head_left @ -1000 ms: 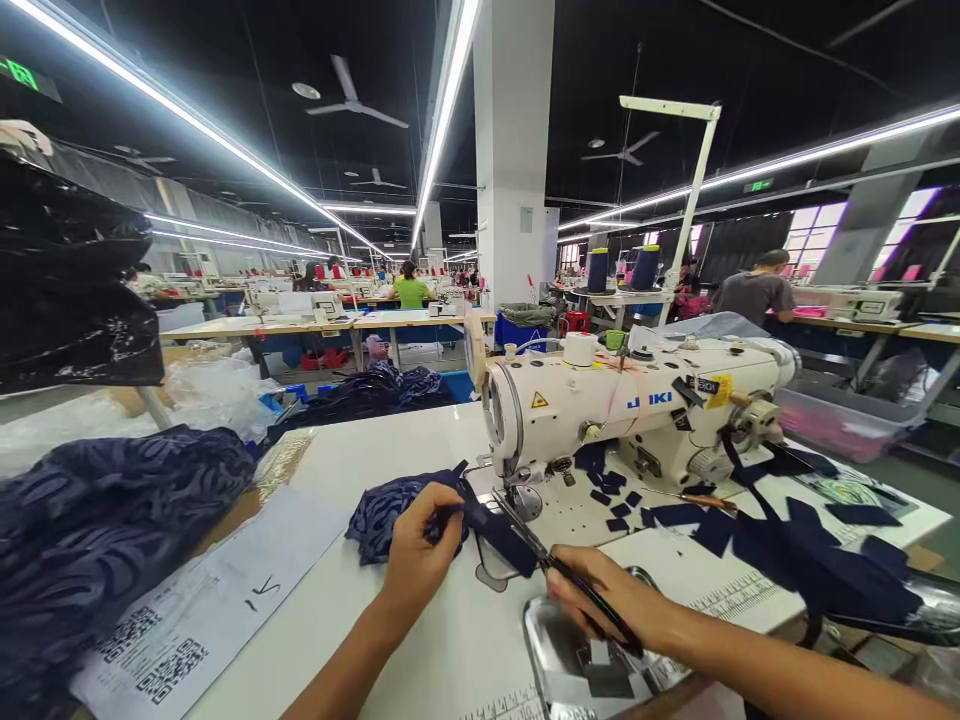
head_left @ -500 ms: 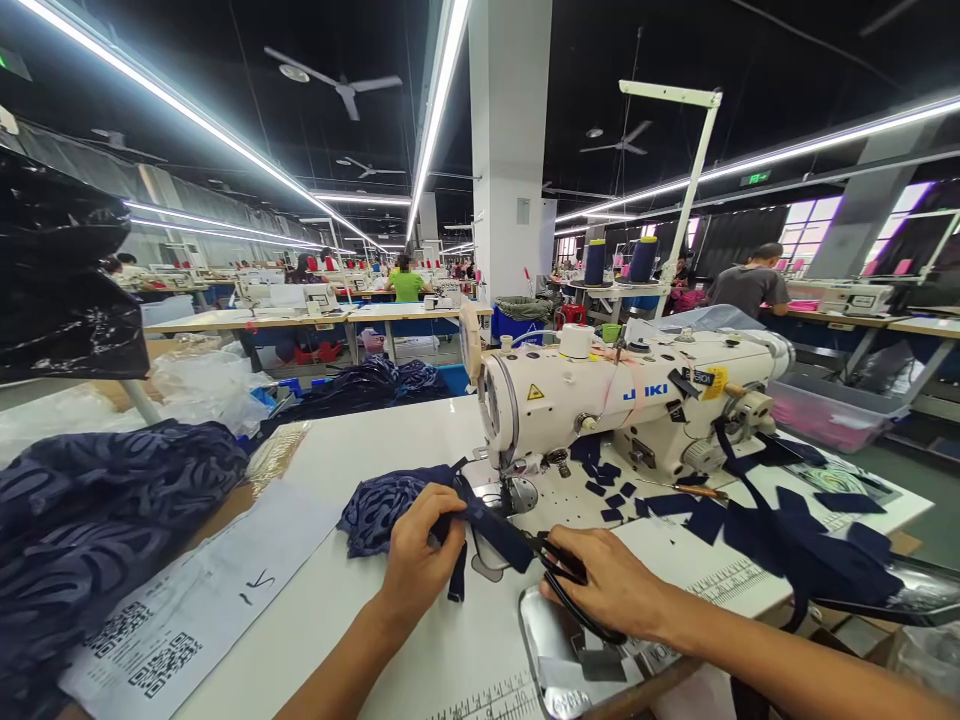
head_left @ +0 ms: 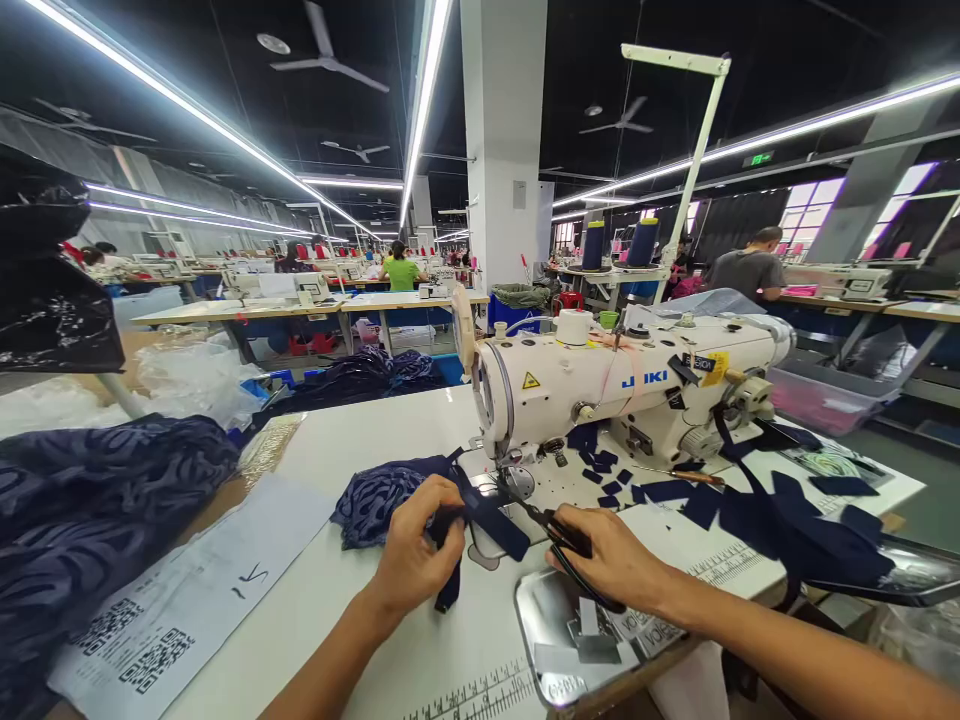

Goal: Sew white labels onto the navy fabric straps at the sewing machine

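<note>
My left hand (head_left: 424,545) pinches the navy fabric near its band, in front of the sewing machine (head_left: 577,385). The patterned navy fabric (head_left: 379,500) lies bunched left of the fingers, and a plain navy band (head_left: 499,525) extends to their right. A short strip (head_left: 448,590) hangs below them. In my right hand (head_left: 607,555) are black scissors (head_left: 574,570); their blades point up and left, above the band and close to the needle area. The fingers hide part of the scissor handles.
A silver tray (head_left: 540,625) sits at the table's front edge. Navy scraps (head_left: 701,505) are scattered to the right. On the left are a printed paper sheet (head_left: 202,590) and a heap of patterned fabric (head_left: 105,500). People sit farther back.
The scissors' blades have moved off the band's right end, up and left toward the needle area. My left hand still pinches the fabric. The camera view has shifted slightly.
</note>
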`<state>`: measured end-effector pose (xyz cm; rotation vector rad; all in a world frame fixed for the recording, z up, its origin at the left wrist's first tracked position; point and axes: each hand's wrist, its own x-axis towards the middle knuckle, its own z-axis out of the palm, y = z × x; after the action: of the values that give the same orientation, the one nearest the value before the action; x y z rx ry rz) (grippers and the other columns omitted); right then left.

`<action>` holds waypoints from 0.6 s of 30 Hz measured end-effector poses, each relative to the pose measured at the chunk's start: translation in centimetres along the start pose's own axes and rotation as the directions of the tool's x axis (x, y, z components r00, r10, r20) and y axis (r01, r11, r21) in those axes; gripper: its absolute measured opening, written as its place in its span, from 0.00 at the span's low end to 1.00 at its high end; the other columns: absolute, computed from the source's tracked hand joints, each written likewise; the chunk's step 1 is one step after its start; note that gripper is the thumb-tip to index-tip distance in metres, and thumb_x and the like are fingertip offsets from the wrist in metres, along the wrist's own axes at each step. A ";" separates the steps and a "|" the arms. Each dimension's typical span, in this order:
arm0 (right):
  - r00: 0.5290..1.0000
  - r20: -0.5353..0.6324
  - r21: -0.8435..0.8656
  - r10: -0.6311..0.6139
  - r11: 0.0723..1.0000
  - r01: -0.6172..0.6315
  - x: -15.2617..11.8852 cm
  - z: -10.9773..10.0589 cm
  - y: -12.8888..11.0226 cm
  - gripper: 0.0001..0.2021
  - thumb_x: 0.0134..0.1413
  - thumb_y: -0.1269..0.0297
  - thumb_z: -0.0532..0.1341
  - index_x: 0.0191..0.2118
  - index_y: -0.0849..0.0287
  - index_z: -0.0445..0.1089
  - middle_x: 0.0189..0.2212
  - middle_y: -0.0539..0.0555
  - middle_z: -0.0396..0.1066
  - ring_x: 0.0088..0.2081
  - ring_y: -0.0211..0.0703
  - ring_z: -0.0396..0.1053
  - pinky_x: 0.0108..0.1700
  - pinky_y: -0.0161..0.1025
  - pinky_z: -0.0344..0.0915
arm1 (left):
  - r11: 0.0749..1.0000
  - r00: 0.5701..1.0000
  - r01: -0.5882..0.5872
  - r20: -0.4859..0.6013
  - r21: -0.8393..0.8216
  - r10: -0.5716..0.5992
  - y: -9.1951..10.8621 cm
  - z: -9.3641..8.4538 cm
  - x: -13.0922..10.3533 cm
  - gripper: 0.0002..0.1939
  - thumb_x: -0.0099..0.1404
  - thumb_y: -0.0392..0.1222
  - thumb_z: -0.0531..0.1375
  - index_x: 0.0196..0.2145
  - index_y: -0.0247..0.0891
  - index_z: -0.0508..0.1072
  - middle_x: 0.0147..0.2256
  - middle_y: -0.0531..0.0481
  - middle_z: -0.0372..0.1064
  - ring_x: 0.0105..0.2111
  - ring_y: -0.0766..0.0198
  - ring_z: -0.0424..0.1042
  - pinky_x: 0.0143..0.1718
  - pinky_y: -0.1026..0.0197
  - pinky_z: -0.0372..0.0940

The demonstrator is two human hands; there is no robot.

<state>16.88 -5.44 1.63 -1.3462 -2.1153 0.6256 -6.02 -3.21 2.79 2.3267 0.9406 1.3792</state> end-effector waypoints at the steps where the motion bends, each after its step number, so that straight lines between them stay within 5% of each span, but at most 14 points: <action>1: 1.000 -0.002 -0.025 0.003 1.000 -0.003 -0.1 -0.2 0.2 0.13 0.47 0.60 0.55 0.21 0.58 0.50 0.17 0.45 0.56 0.21 0.33 0.52 0.23 0.31 0.46 | 0.995 0.982 0.076 0.181 -0.066 -0.063 0.2 -0.2 0.0 0.06 0.59 0.39 0.49 0.28 0.36 0.64 0.26 0.51 0.62 0.25 0.67 0.63 0.26 0.64 0.58; 3: 1.000 -0.009 -0.071 0.014 0.997 -0.014 -0.2 -0.6 0.7 0.13 0.47 0.58 0.55 0.21 0.58 0.51 0.18 0.45 0.57 0.21 0.34 0.53 0.24 0.31 0.47 | 0.963 0.843 0.253 0.510 -0.094 -0.172 0.5 -0.2 0.0 0.16 0.62 0.45 0.44 0.25 0.36 0.65 0.23 0.52 0.63 0.20 0.69 0.62 0.22 0.65 0.57; 5: 0.999 -0.002 -0.105 0.033 0.994 -0.033 -0.3 -0.9 1.2 0.13 0.47 0.58 0.55 0.21 0.59 0.52 0.18 0.46 0.58 0.22 0.34 0.54 0.25 0.31 0.47 | 0.950 0.747 0.309 0.607 0.045 -0.271 0.5 0.2 -0.1 0.20 0.63 0.47 0.42 0.22 0.35 0.65 0.20 0.53 0.63 0.18 0.69 0.61 0.22 0.65 0.57; 7: 0.998 0.015 -0.149 0.055 0.987 -0.052 -0.5 -1.2 1.8 0.12 0.48 0.58 0.54 0.22 0.59 0.53 0.18 0.46 0.59 0.22 0.35 0.56 0.24 0.31 0.47 | 0.947 0.818 0.206 0.487 0.247 -0.305 0.1 1.0 -0.2 0.16 0.61 0.46 0.47 0.24 0.35 0.66 0.22 0.51 0.65 0.22 0.66 0.63 0.26 0.63 0.59; 10: 0.994 0.069 -0.271 0.081 0.961 -0.059 -0.5 -1.4 2.5 0.12 0.49 0.58 0.54 0.22 0.59 0.57 0.19 0.48 0.62 0.23 0.36 0.59 0.24 0.32 0.46 | 0.886 0.937 -0.012 0.314 0.463 -0.151 -0.7 2.1 -0.2 0.11 0.59 0.38 0.50 0.38 0.36 0.68 0.41 0.43 0.67 0.40 0.56 0.65 0.40 0.52 0.59; 13: 0.985 0.143 -0.408 0.100 0.912 -0.034 -0.4 -1.8 3.0 0.11 0.49 0.57 0.54 0.25 0.59 0.62 0.21 0.51 0.66 0.24 0.39 0.63 0.24 0.33 0.45 | 0.834 0.944 -0.111 0.320 0.540 -0.082 -1.4 2.6 0.0 0.19 0.58 0.33 0.48 0.48 0.38 0.62 0.52 0.42 0.59 0.46 0.54 0.62 0.46 0.47 0.56; 18: 0.974 0.202 -0.548 0.099 0.836 0.029 0.5 -2.3 2.8 0.12 0.49 0.56 0.54 0.30 0.59 0.67 0.23 0.55 0.70 0.27 0.45 0.66 0.25 0.35 0.47 | 0.859 0.926 -0.072 0.355 0.507 -0.132 -1.7 2.5 0.2 0.21 0.58 0.32 0.48 0.51 0.36 0.59 0.48 0.42 0.63 0.46 0.55 0.63 0.46 0.48 0.57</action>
<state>20.04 -3.70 1.65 -1.6797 -2.5854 0.1785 -4.50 -1.58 0.74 2.7977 1.3301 0.6569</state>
